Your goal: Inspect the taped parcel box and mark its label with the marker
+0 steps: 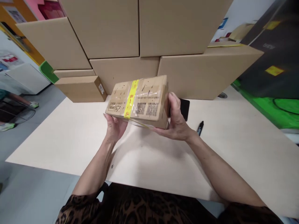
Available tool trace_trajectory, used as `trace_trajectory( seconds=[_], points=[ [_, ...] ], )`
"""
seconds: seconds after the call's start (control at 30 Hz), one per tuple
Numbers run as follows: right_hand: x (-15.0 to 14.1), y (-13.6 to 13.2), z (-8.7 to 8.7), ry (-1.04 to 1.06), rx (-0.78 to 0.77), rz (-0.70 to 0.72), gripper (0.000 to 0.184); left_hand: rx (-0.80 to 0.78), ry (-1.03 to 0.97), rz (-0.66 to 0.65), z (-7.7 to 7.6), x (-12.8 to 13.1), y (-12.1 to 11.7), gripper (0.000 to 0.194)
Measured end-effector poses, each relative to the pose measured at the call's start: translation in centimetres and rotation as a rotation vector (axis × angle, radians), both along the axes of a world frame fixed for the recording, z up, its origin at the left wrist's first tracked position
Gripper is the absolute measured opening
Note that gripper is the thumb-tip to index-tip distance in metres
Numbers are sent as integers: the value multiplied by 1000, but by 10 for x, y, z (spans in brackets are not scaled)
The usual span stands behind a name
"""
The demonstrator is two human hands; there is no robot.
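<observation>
A taped cardboard box is held tilted above the table, between my two hands. A yellow tape strip with red print runs across it, and clear tape, dark marks and two square codes show on its face. My left hand supports the lower left edge from beneath, its fingers partly hidden behind the box. My right hand grips the right end, thumb on the side and fingers underneath. Beyond my right hand lies a flat black object, partly covered by the hand. A black marker pen rests near my right wrist.
Large cardboard boxes are stacked along the back of the pale table. A smaller flat carton stands at the back left. Green material and a dark cabinet-like object are at the right. Another person's legs show far left.
</observation>
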State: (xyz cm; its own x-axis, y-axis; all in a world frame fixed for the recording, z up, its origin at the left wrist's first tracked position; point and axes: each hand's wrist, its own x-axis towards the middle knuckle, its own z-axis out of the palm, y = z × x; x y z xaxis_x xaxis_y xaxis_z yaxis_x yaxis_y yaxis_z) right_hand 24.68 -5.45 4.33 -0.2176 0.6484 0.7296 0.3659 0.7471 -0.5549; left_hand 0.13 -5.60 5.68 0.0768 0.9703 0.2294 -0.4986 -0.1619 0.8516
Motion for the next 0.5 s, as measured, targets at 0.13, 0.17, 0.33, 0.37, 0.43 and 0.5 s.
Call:
trace_trajectory(
  seconds=[0.13, 0.17, 0.33, 0.37, 0.43, 0.5],
  points=[
    [5, 10, -11, -97, 177, -3, 120, 14, -24, -19, 10, -12, -2, 101],
    [6, 13, -15, -115, 216, -8, 113, -12, -7, -45, 10, -16, -1, 101],
    [9, 26, -32, -95, 191, -71, 70, -135, 146, -126, 0, -32, 6, 90],
    [11, 28, -34, -63, 147, -71, 65, -153, 175, -149, -2, -32, 7, 93],
    [12, 30, -34, 28, 7, -51, 58, -163, 214, -183, -5, -29, 7, 100],
    [10, 27, -31, 146, -189, -10, 55, -128, 223, -166, -8, -21, 6, 106]
  ],
)
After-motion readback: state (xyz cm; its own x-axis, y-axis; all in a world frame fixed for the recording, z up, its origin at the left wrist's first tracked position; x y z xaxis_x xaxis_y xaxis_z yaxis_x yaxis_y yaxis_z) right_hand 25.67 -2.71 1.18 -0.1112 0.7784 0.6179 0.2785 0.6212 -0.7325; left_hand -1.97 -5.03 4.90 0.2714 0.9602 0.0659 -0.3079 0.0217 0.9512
